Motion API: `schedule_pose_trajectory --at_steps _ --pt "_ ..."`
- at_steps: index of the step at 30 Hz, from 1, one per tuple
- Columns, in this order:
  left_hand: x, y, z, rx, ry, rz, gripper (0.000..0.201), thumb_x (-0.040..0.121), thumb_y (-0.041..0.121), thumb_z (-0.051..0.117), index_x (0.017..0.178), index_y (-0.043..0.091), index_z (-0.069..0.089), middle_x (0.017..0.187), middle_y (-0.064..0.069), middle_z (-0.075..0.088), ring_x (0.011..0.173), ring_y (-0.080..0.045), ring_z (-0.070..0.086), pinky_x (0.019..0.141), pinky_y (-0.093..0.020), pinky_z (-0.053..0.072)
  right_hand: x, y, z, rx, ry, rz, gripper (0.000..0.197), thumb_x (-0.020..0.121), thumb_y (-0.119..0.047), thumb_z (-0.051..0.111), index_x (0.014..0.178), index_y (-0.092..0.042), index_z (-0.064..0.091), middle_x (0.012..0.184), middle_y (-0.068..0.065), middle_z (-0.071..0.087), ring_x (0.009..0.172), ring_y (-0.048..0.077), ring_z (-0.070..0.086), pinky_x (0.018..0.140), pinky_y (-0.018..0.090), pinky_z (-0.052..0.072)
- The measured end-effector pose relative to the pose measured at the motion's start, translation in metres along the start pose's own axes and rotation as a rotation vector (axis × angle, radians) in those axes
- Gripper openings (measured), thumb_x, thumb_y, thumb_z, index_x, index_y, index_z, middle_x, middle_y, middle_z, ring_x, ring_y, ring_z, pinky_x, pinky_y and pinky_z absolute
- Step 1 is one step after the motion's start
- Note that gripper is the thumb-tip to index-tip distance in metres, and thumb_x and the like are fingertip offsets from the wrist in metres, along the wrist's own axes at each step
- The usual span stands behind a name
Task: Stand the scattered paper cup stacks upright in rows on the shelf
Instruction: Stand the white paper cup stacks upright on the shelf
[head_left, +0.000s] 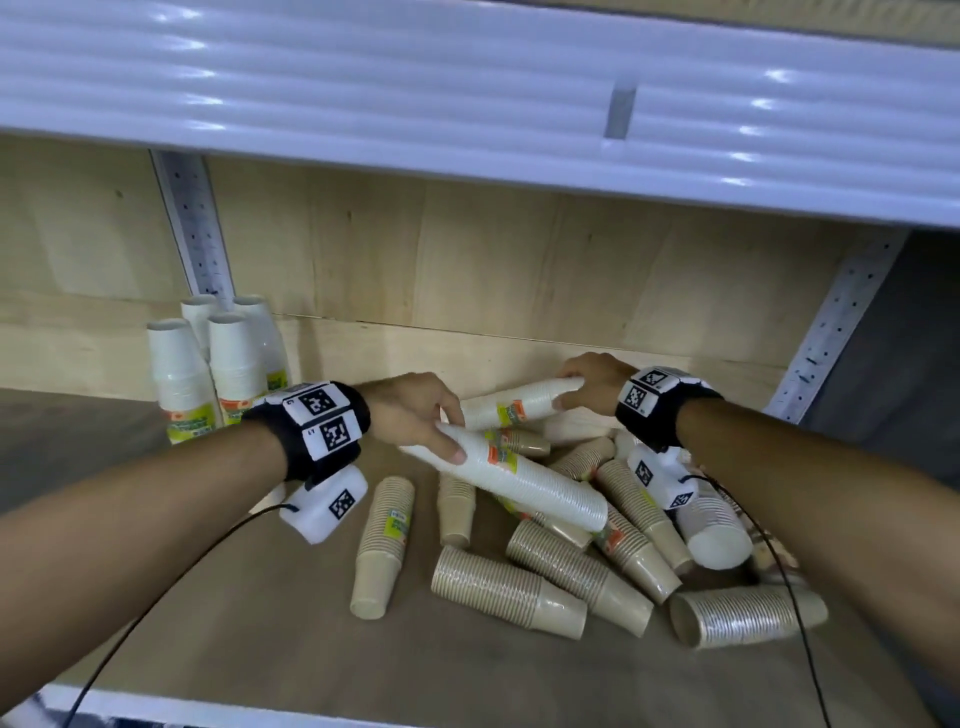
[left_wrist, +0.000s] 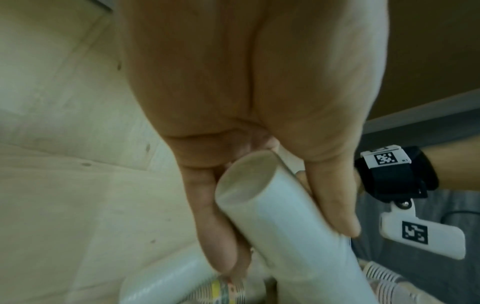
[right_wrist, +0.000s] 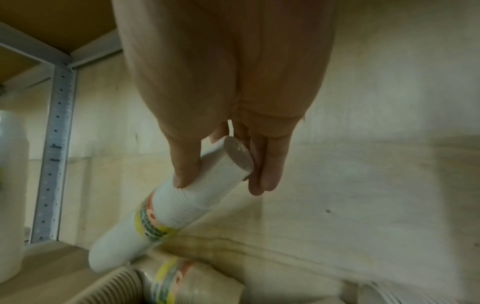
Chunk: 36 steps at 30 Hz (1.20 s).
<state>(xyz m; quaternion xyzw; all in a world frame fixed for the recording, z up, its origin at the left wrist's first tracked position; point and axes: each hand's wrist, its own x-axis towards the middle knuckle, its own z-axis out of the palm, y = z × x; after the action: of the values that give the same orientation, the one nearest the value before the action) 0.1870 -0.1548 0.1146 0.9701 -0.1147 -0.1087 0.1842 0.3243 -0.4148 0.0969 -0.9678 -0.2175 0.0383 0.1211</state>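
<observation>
Fingers of my left hand (head_left: 415, 410) and right hand (head_left: 592, 382) each clamp a white cup stack (head_left: 524, 480) near its narrow end; light, crushable, so I'd grip gently.

Four white cup stacks (head_left: 208, 364) stand upright back-left on the shelf (head_left: 260, 623); white and brown stacks (head_left: 545, 566) lie scattered right.
</observation>
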Motion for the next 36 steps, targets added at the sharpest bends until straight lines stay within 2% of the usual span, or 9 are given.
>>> schedule_pose_trajectory --at_steps 5,9,14,17,21,23,26,30,36 --pt "-0.015 0.021 -0.023 -0.259 0.166 0.080 0.041 0.078 0.030 0.081 0.113 0.014 0.067 0.100 -0.009 0.063 0.083 -0.017 0.064 0.071 -0.035 0.062 0.001 -0.031 -0.021 0.135 0.128 -0.014 0.052 0.077 -0.046 0.075 0.118 -0.018 0.062 0.104 0.000 0.058 0.093 0.020 0.059 0.074 0.029 0.046" --pt "-0.032 0.029 -0.049 -0.331 0.276 0.117 0.034 0.080 0.022 0.081 0.108 0.013 0.065 0.102 -0.016 0.062 0.086 -0.022 0.065 0.072 -0.039 0.062 -0.003 -0.061 -0.042 0.244 0.253 -0.043 0.031 0.075 -0.039 0.078 0.093 -0.023 0.059 0.090 -0.002 0.056 0.086 0.023 0.062 0.077 0.038 0.056" --pt "-0.056 0.026 -0.083 -0.314 0.426 0.097 0.034 0.079 0.017 0.081 0.108 0.014 0.062 0.102 -0.014 0.061 0.087 -0.025 0.065 0.072 -0.044 0.062 -0.007 -0.093 -0.063 0.279 0.375 -0.119 0.046 0.079 -0.030 0.077 0.119 -0.015 0.059 0.117 0.001 0.059 0.106 0.016 0.058 0.080 0.020 0.040" --pt "-0.070 0.022 -0.103 -0.261 0.516 0.058 0.035 0.080 0.015 0.079 0.112 0.014 0.063 0.102 -0.007 0.059 0.083 -0.018 0.064 0.071 -0.043 0.062 -0.007 -0.114 -0.069 0.283 0.385 -0.168 0.046 0.080 -0.027 0.076 0.121 -0.014 0.058 0.131 0.003 0.058 0.120 0.018 0.056 0.089 0.023 0.043" --pt "-0.083 0.007 -0.121 -0.176 0.575 -0.009 0.047 0.083 0.018 0.076 0.127 0.014 0.058 0.120 -0.004 0.055 0.107 -0.020 0.060 0.077 -0.041 0.061 -0.008 -0.141 -0.067 0.319 0.384 -0.213 0.045 0.082 -0.021 0.074 0.123 -0.012 0.057 0.133 0.004 0.058 0.124 0.020 0.054 0.096 0.027 0.045" --pt "-0.087 -0.003 -0.125 -0.155 0.605 -0.035 0.052 0.084 0.017 0.076 0.130 0.014 0.054 0.124 -0.002 0.051 0.116 -0.015 0.053 0.075 -0.041 0.061 -0.009 -0.154 -0.063 0.365 0.362 -0.238 0.047 0.083 -0.018 0.073 0.126 -0.012 0.055 0.137 0.004 0.056 0.128 0.017 0.052 0.094 0.023 0.042" --pt "-0.090 -0.021 -0.127 -0.150 0.636 -0.076 0.051 0.082 0.015 0.077 0.125 0.014 0.050 0.123 -0.001 0.051 0.113 -0.014 0.051 0.071 -0.038 0.057 -0.008 -0.171 -0.057 0.422 0.334 -0.257 0.049 0.084 -0.016 0.073 0.129 -0.012 0.054 0.140 0.004 0.054 0.129 0.014 0.051 0.089 0.019 0.039" --pt "-0.090 -0.043 -0.121 -0.039 0.623 -0.163 0.045 0.080 0.022 0.079 0.118 0.015 0.055 0.123 -0.008 0.056 0.111 -0.024 0.056 0.084 -0.042 0.055 -0.008 -0.194 -0.047 0.454 0.312 -0.286 0.051 0.083 -0.015 0.074 0.131 -0.014 0.054 0.138 0.003 0.056 0.127 0.014 0.053 0.088 0.018 0.039" --pt "-0.082 -0.060 -0.105 0.056 0.587 -0.216 0.050 0.082 0.026 0.077 0.126 0.015 0.056 0.132 -0.005 0.056 0.124 -0.020 0.052 0.094 -0.031 0.047 -0.010 -0.227 -0.032 0.371 0.247 -0.333 0.055 0.086 -0.019 0.072 0.137 -0.016 0.052 0.141 0.002 0.052 0.127 0.015 0.051 0.085 0.015 0.035"
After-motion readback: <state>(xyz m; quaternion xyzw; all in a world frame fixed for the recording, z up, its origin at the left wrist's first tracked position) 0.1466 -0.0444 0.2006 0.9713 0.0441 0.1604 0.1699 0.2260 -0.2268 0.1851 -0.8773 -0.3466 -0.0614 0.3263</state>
